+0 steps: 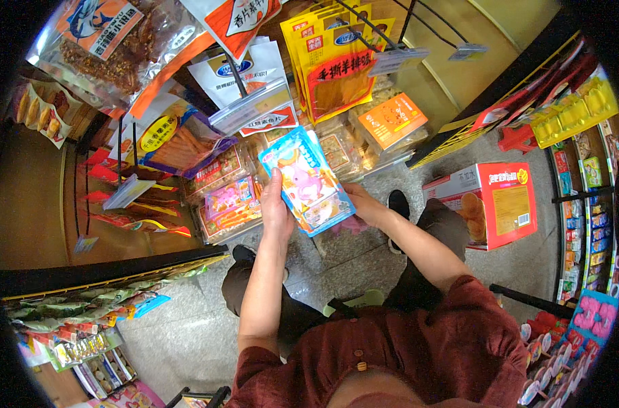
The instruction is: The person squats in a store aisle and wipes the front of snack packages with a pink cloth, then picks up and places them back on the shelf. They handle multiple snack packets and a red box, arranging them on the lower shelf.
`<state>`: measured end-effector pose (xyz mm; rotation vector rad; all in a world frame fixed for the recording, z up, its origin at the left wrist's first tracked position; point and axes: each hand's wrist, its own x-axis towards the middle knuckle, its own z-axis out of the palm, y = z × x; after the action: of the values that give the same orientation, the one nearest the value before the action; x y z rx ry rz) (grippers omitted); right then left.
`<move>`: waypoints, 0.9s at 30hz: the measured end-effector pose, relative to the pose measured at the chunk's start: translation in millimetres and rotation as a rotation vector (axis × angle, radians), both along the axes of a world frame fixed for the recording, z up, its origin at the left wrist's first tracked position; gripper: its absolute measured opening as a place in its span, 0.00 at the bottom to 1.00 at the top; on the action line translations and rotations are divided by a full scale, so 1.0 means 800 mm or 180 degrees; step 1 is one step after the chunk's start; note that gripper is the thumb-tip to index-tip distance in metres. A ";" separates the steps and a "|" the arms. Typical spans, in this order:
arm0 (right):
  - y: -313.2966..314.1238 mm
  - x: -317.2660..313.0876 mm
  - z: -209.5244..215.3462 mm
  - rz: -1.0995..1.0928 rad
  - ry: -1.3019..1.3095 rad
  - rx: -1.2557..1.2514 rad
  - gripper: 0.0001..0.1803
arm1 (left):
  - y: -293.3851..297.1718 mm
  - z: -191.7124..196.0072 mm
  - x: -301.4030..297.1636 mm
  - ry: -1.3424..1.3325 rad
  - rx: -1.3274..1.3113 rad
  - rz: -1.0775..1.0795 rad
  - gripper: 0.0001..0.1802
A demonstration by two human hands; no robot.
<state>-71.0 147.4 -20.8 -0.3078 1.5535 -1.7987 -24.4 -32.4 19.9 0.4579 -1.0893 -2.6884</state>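
Both hands hold a flat blue packet [306, 180] with a pink cartoon animal on its front, tilted in front of the low shelf. Its left edge lies in my left hand [277, 207], the thumb resting on the front. At its lower right edge, my right hand [364, 205] is closed, most of its fingers hidden behind the packet. Just left of it, a small pink packet [229, 196] lies among clear-wrapped snack boxes [218, 166]. An orange-topped box [393, 120] sits further right on the same shelf.
Above hang yellow snack bags [333, 68] and white-and-orange bags [245, 75] on metal hooks with price-tag holders [252, 107]. A red carton [503, 204] stands on the grey floor by my right leg. Stocked racks [585, 224] line the right side; more packets [85, 319] hang lower left.
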 end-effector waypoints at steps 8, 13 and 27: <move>0.038 0.028 0.028 -0.1351 0.1096 0.0518 0.13 | 0.010 -0.010 0.007 0.0135 -0.0892 -0.0231 0.20; 0.042 0.052 0.050 -0.0602 0.0950 0.0657 0.08 | 0.016 -0.015 0.014 0.0135 -0.2396 -0.0242 0.22; 0.087 0.007 0.058 -0.1879 0.0420 -0.0270 0.05 | 0.001 -0.002 0.028 0.0071 -0.1912 -0.0104 0.14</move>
<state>-65.4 216.9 25.9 0.0021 1.7888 -2.3353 -2.2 -31.9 18.3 0.2957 -1.8077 -2.2157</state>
